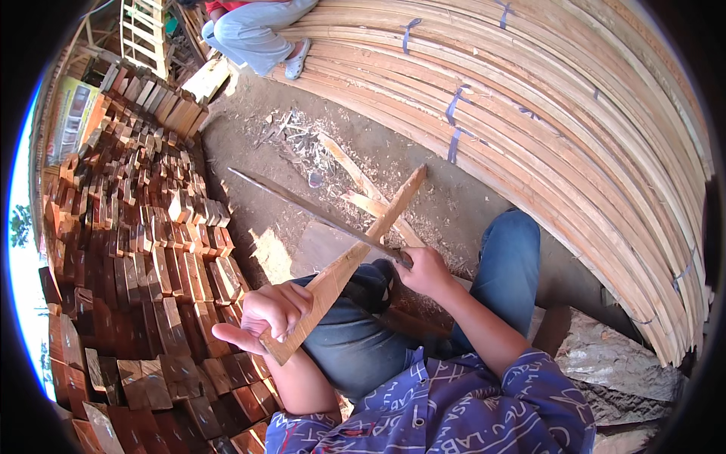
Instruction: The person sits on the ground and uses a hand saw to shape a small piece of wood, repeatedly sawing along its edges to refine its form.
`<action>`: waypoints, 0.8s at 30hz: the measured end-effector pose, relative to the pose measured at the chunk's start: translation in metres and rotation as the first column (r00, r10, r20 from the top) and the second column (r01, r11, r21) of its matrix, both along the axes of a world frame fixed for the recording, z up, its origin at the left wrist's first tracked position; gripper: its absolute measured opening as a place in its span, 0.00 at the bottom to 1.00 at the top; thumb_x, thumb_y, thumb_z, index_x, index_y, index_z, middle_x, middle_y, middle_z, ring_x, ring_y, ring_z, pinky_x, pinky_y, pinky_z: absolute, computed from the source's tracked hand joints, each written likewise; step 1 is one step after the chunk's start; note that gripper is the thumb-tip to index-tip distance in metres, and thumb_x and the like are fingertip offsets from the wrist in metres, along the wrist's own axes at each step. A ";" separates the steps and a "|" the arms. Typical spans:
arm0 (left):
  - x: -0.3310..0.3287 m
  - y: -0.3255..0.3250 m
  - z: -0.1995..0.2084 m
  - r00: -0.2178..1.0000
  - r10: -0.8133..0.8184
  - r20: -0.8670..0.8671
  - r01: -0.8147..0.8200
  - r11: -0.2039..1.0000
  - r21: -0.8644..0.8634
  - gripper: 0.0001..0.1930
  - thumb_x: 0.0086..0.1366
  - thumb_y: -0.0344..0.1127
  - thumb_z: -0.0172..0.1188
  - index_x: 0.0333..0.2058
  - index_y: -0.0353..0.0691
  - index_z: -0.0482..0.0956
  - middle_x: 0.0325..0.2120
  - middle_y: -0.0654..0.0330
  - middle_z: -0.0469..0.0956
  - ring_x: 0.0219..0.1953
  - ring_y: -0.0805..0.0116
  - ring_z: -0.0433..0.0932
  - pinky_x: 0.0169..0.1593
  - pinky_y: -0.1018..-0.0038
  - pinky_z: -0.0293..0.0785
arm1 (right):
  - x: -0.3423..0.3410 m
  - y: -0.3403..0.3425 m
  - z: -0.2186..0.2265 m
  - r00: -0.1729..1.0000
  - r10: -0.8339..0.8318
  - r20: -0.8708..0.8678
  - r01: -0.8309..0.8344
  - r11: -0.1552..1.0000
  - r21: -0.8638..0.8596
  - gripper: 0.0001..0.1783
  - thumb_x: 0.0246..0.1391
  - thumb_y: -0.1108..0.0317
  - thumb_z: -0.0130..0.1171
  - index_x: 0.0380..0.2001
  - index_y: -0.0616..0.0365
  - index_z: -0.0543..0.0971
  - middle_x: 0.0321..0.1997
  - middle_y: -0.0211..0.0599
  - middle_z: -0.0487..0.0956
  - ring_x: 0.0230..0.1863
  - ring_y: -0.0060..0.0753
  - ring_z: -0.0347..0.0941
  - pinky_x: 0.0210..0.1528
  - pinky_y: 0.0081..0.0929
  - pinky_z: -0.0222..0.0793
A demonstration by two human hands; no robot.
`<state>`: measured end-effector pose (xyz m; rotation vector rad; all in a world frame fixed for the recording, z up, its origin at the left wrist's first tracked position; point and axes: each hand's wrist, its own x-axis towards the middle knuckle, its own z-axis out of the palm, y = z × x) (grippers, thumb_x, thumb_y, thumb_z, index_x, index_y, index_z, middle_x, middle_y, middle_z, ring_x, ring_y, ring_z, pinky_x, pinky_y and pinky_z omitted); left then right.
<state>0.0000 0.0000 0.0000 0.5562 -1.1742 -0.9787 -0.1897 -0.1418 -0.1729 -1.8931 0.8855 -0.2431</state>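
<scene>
Slat (336,276) of pale wood runs diagonally in front of the person's jeans (348,337), far end toward upper right; left hand (276,314) grips its near end, fingers curled over, thumb sticking out to the left; right hand (425,272) is wrapped around the near end of a long thin blade (306,206), tip toward upper left; blade crosses slat past its middle, cannot tell if edge touches wood; loose strips (349,165) and shavings (291,136) on ground beyond; stacked wood blocks (166,261) left; tied long boards (529,113) right; another person (253,36) sits at top edge.
</scene>
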 end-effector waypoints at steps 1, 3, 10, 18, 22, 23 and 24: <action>0.000 0.002 0.000 1.000 0.005 -0.008 -0.005 1.000 -0.004 0.43 0.60 0.83 0.32 0.11 0.45 0.63 0.05 0.68 0.60 0.04 0.71 0.52 0.16 0.70 0.45 | 0.001 0.001 -0.002 0.999 0.032 -0.039 -0.033 0.999 -0.028 0.11 0.46 0.63 0.63 0.31 0.58 0.83 0.28 0.53 0.82 0.35 0.57 0.80 0.42 0.45 0.75; 0.002 0.003 -0.003 1.000 0.020 -0.013 -0.020 1.000 -0.015 0.43 0.60 0.82 0.32 0.12 0.46 0.63 0.04 0.68 0.60 0.04 0.71 0.52 0.16 0.71 0.45 | 0.006 -0.006 -0.021 0.992 0.007 -0.123 -0.020 0.995 -0.102 0.12 0.46 0.62 0.62 0.31 0.58 0.83 0.29 0.53 0.82 0.35 0.56 0.80 0.42 0.46 0.74; -0.001 0.010 -0.004 0.939 0.272 -0.210 -0.265 0.962 0.061 0.39 0.66 0.76 0.32 0.16 0.45 0.65 0.07 0.66 0.67 0.09 0.74 0.60 0.23 0.74 0.55 | -0.005 -0.033 -0.116 0.903 -0.284 -0.324 0.351 0.921 0.170 0.13 0.47 0.62 0.63 0.29 0.62 0.82 0.25 0.56 0.81 0.32 0.54 0.81 0.38 0.45 0.75; 0.028 0.017 -0.017 0.599 0.721 -0.347 -0.786 0.612 -0.086 0.39 0.63 0.80 0.34 0.19 0.45 0.61 0.10 0.62 0.64 0.12 0.72 0.61 0.20 0.77 0.57 | -0.022 -0.024 -0.107 0.901 -0.377 -0.216 0.434 0.775 0.458 0.19 0.51 0.63 0.65 0.16 0.64 0.73 0.11 0.38 0.70 0.10 0.34 0.68 0.14 0.35 0.63; 0.009 0.006 -0.014 0.138 0.989 -0.058 -0.967 0.122 -0.225 0.41 0.55 0.85 0.41 0.20 0.45 0.60 0.11 0.67 0.61 0.13 0.78 0.59 0.19 0.81 0.53 | -0.019 -0.020 -0.093 0.913 -0.372 -0.170 0.395 0.696 0.599 0.19 0.52 0.62 0.65 0.15 0.61 0.72 0.12 0.36 0.70 0.10 0.31 0.66 0.13 0.33 0.61; 0.004 0.001 -0.011 -0.032 0.998 0.063 -0.948 -0.011 -0.319 0.41 0.53 0.85 0.44 0.20 0.45 0.60 0.11 0.68 0.61 0.14 0.80 0.59 0.20 0.82 0.52 | -0.019 -0.019 -0.091 0.914 -0.376 -0.149 0.382 0.682 0.624 0.19 0.52 0.62 0.65 0.15 0.61 0.72 0.12 0.36 0.69 0.10 0.31 0.66 0.13 0.32 0.60; 0.000 -0.006 -0.006 -0.073 0.994 0.078 -0.945 -0.044 -0.324 0.42 0.49 0.84 0.52 0.21 0.42 0.64 0.11 0.69 0.59 0.15 0.81 0.58 0.21 0.83 0.50 | -0.021 -0.019 -0.092 0.913 -0.387 -0.127 0.371 0.664 0.649 0.19 0.53 0.62 0.65 0.15 0.60 0.72 0.12 0.35 0.69 0.10 0.30 0.65 0.13 0.32 0.60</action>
